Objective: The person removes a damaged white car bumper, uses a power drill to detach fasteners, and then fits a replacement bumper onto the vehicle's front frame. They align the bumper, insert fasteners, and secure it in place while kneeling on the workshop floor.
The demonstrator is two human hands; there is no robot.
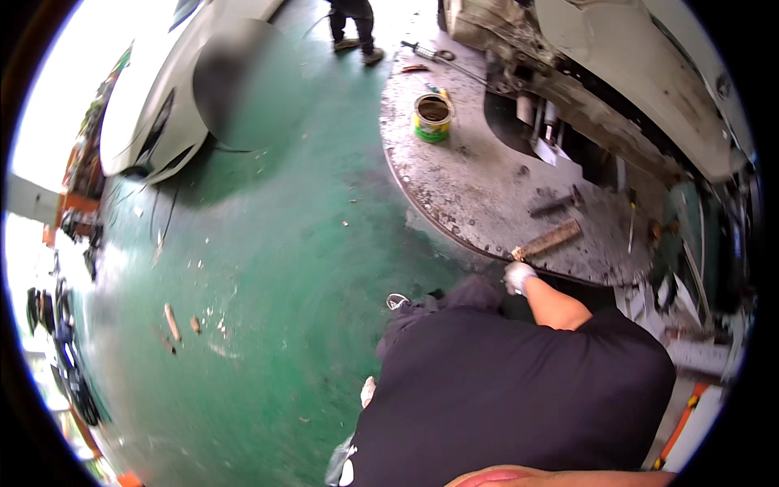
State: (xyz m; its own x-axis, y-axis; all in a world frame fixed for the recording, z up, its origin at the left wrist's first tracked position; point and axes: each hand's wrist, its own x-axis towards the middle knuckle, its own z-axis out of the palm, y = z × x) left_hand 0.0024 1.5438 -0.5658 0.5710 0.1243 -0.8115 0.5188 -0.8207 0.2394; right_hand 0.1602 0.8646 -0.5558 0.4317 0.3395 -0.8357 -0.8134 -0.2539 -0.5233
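My right hand (519,278), in a white glove, is at the near edge of a grey metal platform (471,191). Its fingers look curled, and whatever they may hold is hidden. Just beyond it lies a rough wooden block (552,239) with a frayed pale end close to my fingers; I cannot tell whether they touch. A dark hammer-like tool (556,203) rests behind the block. Low beside my left side, a small part of my gloved left hand (368,392) shows, its fingers mostly hidden by my body.
An open green and yellow can (432,118) stands on the platform. A car body with exposed metal (584,89) overhangs it. Wood scraps (172,321) lie on the green floor (284,268). A pale car (174,114) is at far left; another person's legs (354,24) stand at the back.
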